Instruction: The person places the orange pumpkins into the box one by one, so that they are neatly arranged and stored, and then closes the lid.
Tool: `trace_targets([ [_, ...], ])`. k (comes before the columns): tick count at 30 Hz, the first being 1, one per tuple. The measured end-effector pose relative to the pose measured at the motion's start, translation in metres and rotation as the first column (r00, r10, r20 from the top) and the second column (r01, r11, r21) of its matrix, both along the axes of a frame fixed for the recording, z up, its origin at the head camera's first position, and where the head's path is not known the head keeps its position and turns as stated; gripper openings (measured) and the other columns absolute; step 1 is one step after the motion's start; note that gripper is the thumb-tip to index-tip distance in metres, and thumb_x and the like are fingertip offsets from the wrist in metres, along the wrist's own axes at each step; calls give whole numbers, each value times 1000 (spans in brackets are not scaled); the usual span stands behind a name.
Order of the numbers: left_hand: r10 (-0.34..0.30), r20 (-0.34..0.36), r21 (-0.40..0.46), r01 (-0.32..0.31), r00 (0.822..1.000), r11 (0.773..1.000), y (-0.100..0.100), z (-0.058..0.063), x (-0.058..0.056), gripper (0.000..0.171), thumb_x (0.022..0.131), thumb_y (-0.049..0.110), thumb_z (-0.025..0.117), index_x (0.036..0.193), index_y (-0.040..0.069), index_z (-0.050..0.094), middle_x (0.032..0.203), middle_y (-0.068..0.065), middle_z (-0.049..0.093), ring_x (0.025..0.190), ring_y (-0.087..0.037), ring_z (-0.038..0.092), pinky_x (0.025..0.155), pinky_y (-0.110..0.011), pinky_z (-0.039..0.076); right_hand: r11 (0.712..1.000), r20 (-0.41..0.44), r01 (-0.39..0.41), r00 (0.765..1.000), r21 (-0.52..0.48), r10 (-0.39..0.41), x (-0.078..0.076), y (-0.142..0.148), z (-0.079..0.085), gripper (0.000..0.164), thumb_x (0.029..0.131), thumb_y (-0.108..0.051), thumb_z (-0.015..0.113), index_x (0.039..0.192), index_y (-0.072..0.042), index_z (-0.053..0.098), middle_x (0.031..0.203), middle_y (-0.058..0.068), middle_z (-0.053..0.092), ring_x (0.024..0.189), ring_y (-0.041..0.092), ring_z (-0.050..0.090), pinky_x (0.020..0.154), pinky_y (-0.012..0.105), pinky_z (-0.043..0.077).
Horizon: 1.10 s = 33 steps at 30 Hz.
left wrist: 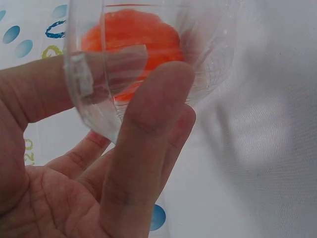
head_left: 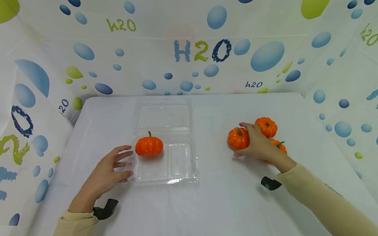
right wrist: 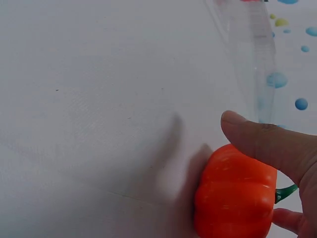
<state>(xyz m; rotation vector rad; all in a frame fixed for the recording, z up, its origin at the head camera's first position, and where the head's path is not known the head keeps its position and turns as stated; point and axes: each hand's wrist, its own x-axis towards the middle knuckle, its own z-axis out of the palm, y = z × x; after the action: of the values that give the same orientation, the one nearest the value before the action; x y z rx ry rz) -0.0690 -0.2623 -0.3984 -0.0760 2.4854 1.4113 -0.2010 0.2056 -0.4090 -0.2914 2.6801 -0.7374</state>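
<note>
An orange toy pumpkin with a green stem sits in the left part of a clear plastic clamshell box, its lid folded back. At the box's left edge is my left hand, fingers spread and lightly bent. One finger shows through the clear wall in the left wrist view, with the thumb in front. My right hand is around another pumpkin, thumb on the near side and fingers on the far side. In the right wrist view, the thumb lies across that pumpkin; its stem points toward the palm.
Two more pumpkins lie to the right: one beyond my right hand, the other partly hidden under it. A white cloth covers the table. A printed curtain hangs behind and at both sides.
</note>
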Motion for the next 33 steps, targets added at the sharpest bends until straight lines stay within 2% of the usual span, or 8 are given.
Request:
trace_targets([
  [7, 1, 2, -6, -1, 1000, 1000, 0, 0, -1, 80, 89, 2, 74, 155, 7, 30, 153, -25, 42, 124, -46, 54, 73, -34, 61, 999, 4, 7, 1000, -35, -7, 5, -1, -7, 109, 73, -39, 91, 155, -10, 26, 150, 25, 28, 135, 45, 38, 104, 71, 36],
  [15, -1, 3, -15, 1, 1000, 1000, 0, 1, -1, 80, 88, 2, 74, 155, 6, 30, 153, -25, 42, 124, -46, 54, 73, -34, 61, 999, -39, -2, 999, -32, 0, 11, -6, -15, 102, 75, -32, 91, 154, -15, 29, 149, 23, 33, 135, 47, 39, 104, 72, 35],
  [19, -2, 8, -15, 2, 1000, 1000, -1, 0, -1, 80, 89, 2, 74, 155, 6, 30, 153, -25, 42, 125, -46, 54, 74, -35, 61, 996, -33, -4, 999, -94, 1, 14, -7, -17, 98, 76, -33, 91, 153, -16, 33, 146, 21, 36, 134, 44, 39, 106, 70, 35],
  [24, -1, 12, -7, 1, 1000, 1000, -1, -1, 0, 81, 89, 3, 74, 156, 6, 29, 153, -25, 42, 125, -46, 54, 74, -35, 61, 980, 50, 11, 999, -200, -1, 18, -10, -16, 96, 75, -37, 91, 153, -24, 37, 146, 18, 38, 133, 41, 41, 104, 62, 42],
  [28, -2, 7, -3, 2, 1000, 1000, -2, -1, 0, 80, 88, 2, 74, 155, 6, 30, 153, -25, 42, 125, -46, 54, 74, -34, 61, 961, 139, 22, 990, -274, 17, 21, -11, -14, 95, 77, -41, 89, 155, -28, 37, 153, 15, 35, 136, 41, 40, 103, 58, 46],
  [33, -5, -1, -6, 5, 1000, 1000, -2, -1, 1, 80, 88, 2, 74, 155, 6, 30, 153, -25, 42, 125, -46, 54, 73, -34, 61, 923, 236, 15, 968, -385, 82, 24, -16, -10, 99, 80, -37, 86, 160, -26, 29, 153, 14, 39, 134, 40, 46, 105, 54, 46],
])
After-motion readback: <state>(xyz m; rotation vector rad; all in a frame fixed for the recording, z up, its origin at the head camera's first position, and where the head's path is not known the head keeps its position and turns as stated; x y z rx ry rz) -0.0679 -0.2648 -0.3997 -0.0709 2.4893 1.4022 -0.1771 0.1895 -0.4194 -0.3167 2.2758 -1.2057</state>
